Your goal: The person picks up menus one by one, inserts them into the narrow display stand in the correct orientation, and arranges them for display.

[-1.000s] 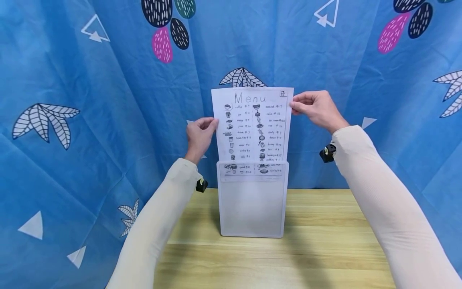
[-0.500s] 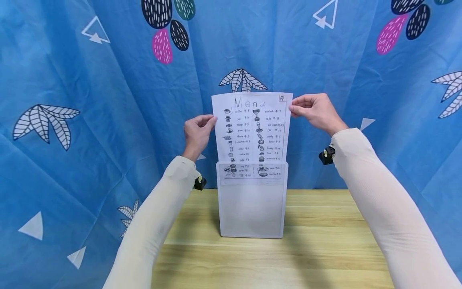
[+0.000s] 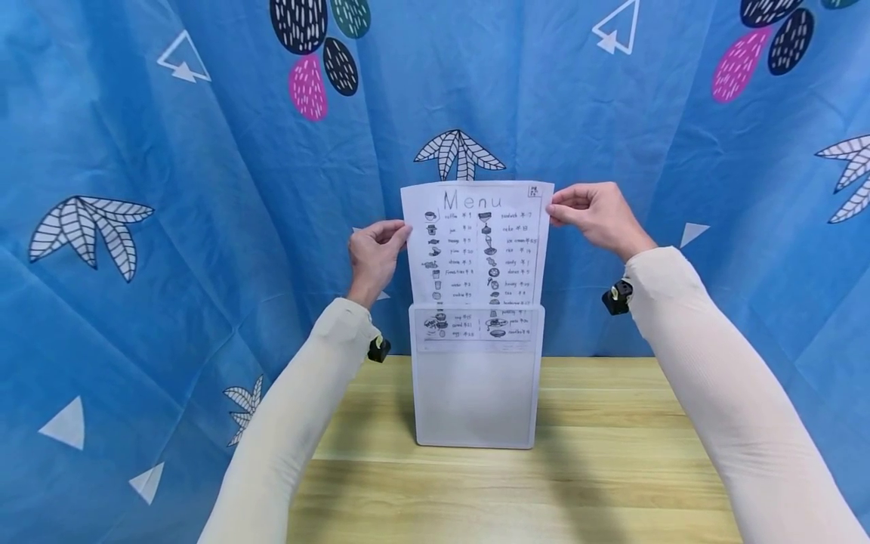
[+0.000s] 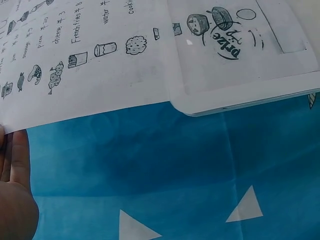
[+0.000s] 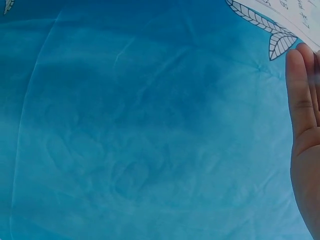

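Note:
A white paper menu point(image 3: 469, 257) with drawings and prices stands upright in the head view. Its lower end sits inside a clear, white-edged sign holder point(image 3: 474, 400), showing through the front panel. My left hand point(image 3: 375, 257) pinches the menu's left edge between thumb and fingers. Higher up, near the top right corner, my right hand point(image 3: 598, 215) pinches the opposite edge. In the left wrist view the menu point(image 4: 100, 75) runs into the holder's rounded corner point(image 4: 192, 107), and part of the left hand point(image 4: 17, 185) shows. The right wrist view catches the right hand point(image 5: 305, 125) at the paper's edge.
The holder stands on a light wooden table point(image 3: 598, 446). Behind and to the left hangs a blue curtain point(image 3: 285, 189) with leaf, drop and triangle prints. A small black device point(image 3: 617, 297) sits at the right wrist, another point(image 3: 379, 348) at the left.
The menu has slid down a little, with more of its lower end inside the holder. My right hand has lowered with it; the left hand stays at about the same height.

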Demonstrator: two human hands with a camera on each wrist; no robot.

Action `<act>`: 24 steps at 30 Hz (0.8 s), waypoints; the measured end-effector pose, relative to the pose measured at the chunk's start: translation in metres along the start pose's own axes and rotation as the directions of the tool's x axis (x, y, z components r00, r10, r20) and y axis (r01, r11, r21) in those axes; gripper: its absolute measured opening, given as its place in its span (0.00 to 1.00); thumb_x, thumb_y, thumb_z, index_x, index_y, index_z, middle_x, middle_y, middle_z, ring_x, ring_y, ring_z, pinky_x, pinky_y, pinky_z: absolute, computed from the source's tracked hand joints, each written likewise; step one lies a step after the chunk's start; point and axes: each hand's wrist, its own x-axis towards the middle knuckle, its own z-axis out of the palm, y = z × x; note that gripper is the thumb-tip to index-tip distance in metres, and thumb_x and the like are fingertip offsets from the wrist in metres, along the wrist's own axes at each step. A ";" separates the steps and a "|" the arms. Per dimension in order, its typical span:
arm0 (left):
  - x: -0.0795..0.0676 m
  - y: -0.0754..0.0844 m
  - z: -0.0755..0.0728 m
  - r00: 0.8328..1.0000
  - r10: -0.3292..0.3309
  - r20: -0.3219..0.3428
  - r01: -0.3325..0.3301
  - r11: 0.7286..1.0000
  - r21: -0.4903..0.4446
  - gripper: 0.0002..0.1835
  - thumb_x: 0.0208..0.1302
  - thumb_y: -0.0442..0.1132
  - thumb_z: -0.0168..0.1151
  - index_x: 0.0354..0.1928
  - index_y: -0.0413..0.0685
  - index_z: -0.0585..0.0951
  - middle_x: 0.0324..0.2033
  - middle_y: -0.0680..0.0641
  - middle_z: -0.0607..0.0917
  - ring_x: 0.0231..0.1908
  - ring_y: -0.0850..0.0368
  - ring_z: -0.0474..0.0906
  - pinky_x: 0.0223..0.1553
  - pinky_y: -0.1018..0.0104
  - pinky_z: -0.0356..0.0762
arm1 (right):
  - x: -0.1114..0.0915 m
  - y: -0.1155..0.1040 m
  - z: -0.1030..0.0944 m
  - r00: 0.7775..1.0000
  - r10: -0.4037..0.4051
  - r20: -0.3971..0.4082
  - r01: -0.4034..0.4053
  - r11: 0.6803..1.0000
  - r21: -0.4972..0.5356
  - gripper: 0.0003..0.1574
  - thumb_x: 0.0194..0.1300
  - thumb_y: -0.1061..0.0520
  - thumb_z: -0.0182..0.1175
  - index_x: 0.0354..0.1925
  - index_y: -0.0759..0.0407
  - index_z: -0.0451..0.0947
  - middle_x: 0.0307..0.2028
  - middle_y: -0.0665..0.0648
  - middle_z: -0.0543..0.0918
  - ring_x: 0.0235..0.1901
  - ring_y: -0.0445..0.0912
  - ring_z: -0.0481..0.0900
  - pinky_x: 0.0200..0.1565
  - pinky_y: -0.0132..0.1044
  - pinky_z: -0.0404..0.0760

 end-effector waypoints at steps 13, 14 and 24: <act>-0.005 -0.004 0.002 1.000 0.019 0.007 -0.019 1.000 -0.024 0.12 0.66 0.38 0.68 0.46 0.37 0.87 0.41 0.41 0.88 0.40 0.51 0.86 0.45 0.66 0.84 | -0.003 0.008 0.002 1.000 -0.001 0.011 0.001 1.000 -0.011 0.20 0.71 0.50 0.63 0.51 0.64 0.83 0.40 0.56 0.88 0.40 0.45 0.86 0.54 0.44 0.79; -0.005 -0.004 0.003 1.000 0.018 0.008 -0.018 1.000 -0.023 0.12 0.66 0.38 0.68 0.46 0.38 0.87 0.41 0.41 0.88 0.40 0.51 0.86 0.45 0.66 0.84 | -0.003 0.009 0.002 1.000 0.000 0.010 0.000 1.000 -0.011 0.20 0.71 0.50 0.63 0.51 0.64 0.83 0.40 0.55 0.88 0.40 0.46 0.86 0.53 0.43 0.79; -0.008 -0.007 0.004 1.000 0.002 0.014 -0.001 1.000 -0.022 0.12 0.67 0.39 0.67 0.47 0.39 0.87 0.41 0.42 0.88 0.41 0.52 0.86 0.47 0.64 0.83 | -0.004 0.016 0.005 1.000 -0.005 0.012 0.005 1.000 0.002 0.19 0.71 0.51 0.63 0.50 0.65 0.83 0.41 0.56 0.88 0.40 0.45 0.86 0.55 0.45 0.78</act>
